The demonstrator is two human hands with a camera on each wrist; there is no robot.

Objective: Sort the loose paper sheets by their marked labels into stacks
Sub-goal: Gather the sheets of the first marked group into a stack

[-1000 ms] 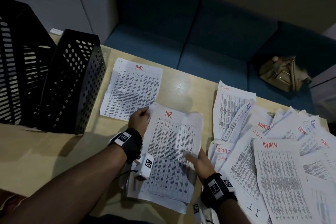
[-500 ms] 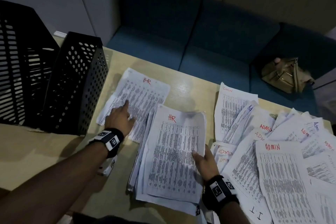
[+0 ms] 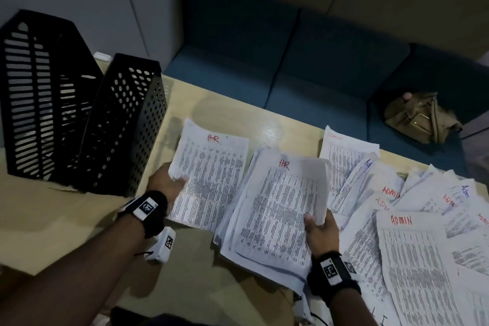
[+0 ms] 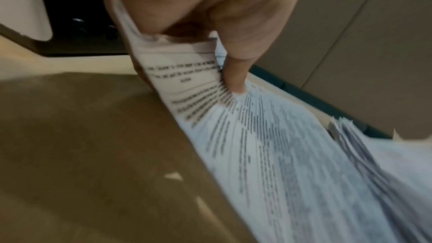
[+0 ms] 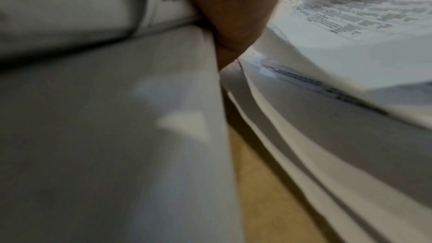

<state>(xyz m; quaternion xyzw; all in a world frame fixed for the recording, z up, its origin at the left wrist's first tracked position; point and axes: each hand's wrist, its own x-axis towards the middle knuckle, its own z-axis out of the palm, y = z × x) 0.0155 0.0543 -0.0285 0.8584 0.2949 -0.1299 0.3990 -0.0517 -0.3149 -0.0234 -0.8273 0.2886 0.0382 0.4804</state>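
Note:
Two sets of printed sheets marked HR in red lie side by side on the wooden table [image 3: 264,124]. My left hand [image 3: 169,185] pinches the left edge of the left HR sheets [image 3: 211,174], thumb on top, lifting that edge; the left wrist view shows the thumb [image 4: 233,73] pressing on those sheets [image 4: 280,145]. My right hand [image 3: 320,227] grips the right edge of the thicker HR stack [image 3: 277,209], thumb on top, fingers hidden beneath. In the right wrist view the hand [image 5: 229,16] is blurred against that stack [image 5: 105,136]. A spread of loose sheets marked ADMIN [image 3: 412,246] covers the table's right side.
Two black perforated file holders [image 3: 79,119] stand at the table's left. A blue sofa [image 3: 291,66] runs behind the table, with a tan bag [image 3: 420,116] on its right seat. Bare tabletop shows near the front left.
My left hand has gone from the thick stack's left edge to the left HR sheets and taken hold of their edge, which now lifts. My right hand keeps hold of the thick stack.

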